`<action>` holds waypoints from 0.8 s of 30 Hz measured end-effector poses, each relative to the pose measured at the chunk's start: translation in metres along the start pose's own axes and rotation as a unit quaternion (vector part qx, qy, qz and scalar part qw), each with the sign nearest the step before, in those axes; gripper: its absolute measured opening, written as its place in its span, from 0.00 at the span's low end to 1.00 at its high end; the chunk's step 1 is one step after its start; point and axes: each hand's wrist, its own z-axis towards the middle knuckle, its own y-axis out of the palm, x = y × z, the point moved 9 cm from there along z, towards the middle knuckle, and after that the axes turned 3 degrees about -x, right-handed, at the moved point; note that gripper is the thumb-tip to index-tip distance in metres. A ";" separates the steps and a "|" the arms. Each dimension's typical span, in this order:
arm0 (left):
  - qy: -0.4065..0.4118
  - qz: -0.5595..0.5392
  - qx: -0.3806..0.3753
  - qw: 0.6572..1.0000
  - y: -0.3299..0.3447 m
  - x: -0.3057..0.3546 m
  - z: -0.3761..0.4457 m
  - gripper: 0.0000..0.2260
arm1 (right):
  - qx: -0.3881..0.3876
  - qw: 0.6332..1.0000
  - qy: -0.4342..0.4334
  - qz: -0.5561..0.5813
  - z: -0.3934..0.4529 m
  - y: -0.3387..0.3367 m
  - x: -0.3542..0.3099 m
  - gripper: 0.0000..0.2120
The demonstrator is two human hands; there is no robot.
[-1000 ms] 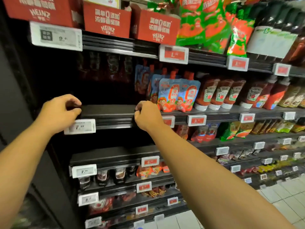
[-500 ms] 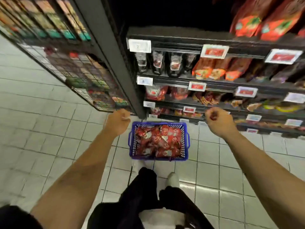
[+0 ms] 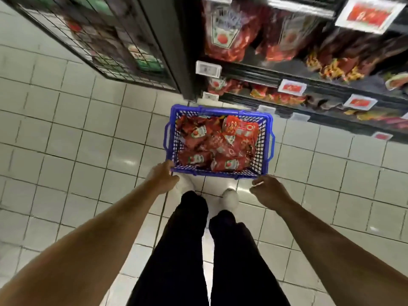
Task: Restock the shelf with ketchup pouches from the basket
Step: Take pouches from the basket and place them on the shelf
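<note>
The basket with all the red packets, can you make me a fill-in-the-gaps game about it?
1. The basket is the colour ____.
2. The basket stands on the tiled ____.
3. The ketchup pouches lying in it are mostly ____.
4. The left hand and right hand are both at the basket's ____ rim.

Missing words: blue; floor; red; near

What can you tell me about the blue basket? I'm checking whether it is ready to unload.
The blue basket is a rectangular, plastic-looking crate with mesh walls and a loop handle on each short side. It sits upright on the white tiled floor before the shelf, filled with red ketchup pouches. The left hand touches its near left corner; the right hand hovers close by the near right corner.
</note>
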 end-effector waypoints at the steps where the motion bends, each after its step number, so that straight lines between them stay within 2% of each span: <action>1: 0.012 -0.002 0.006 1.000 0.002 0.002 0.020 0.18 | -0.002 1.000 -0.012 -0.005 0.019 0.010 -0.008 0.11; 5: 0.049 -0.026 0.029 0.998 0.016 0.015 0.123 0.21 | -0.001 0.997 -0.080 -0.005 0.119 0.050 -0.049 0.21; 9: 0.136 -0.019 0.072 0.988 0.030 0.046 0.207 0.19 | 0.052 0.988 -0.144 0.022 0.211 0.065 -0.086 0.31; 11: 0.145 -0.014 0.040 0.989 0.047 0.054 0.246 0.19 | 0.059 0.981 -0.178 0.045 0.247 0.072 -0.102 0.42; 14: 0.145 0.042 -0.011 0.989 0.076 0.055 0.289 0.27 | 0.080 0.978 -0.187 -0.046 0.287 0.086 -0.111 0.47; 17: 0.135 0.069 0.032 0.988 0.075 0.050 0.303 0.38 | 0.132 0.967 -0.189 -0.105 0.297 0.089 -0.114 0.45; 19: 0.138 0.072 0.061 0.986 0.069 0.049 0.304 0.40 | 0.113 0.966 -0.205 -0.112 0.296 0.090 -0.113 0.41; 22: 0.120 0.080 0.038 0.989 0.070 0.041 0.302 0.38 | 0.081 0.961 -0.230 -0.133 0.285 0.084 -0.103 0.21; 23: 0.116 0.073 0.043 0.990 0.067 0.039 0.300 0.36 | 0.080 0.960 -0.231 -0.136 0.281 0.078 -0.099 0.20; 24: 0.118 0.068 0.052 0.989 0.064 0.038 0.296 0.34 | 0.079 0.962 -0.222 -0.140 0.275 0.071 -0.093 0.24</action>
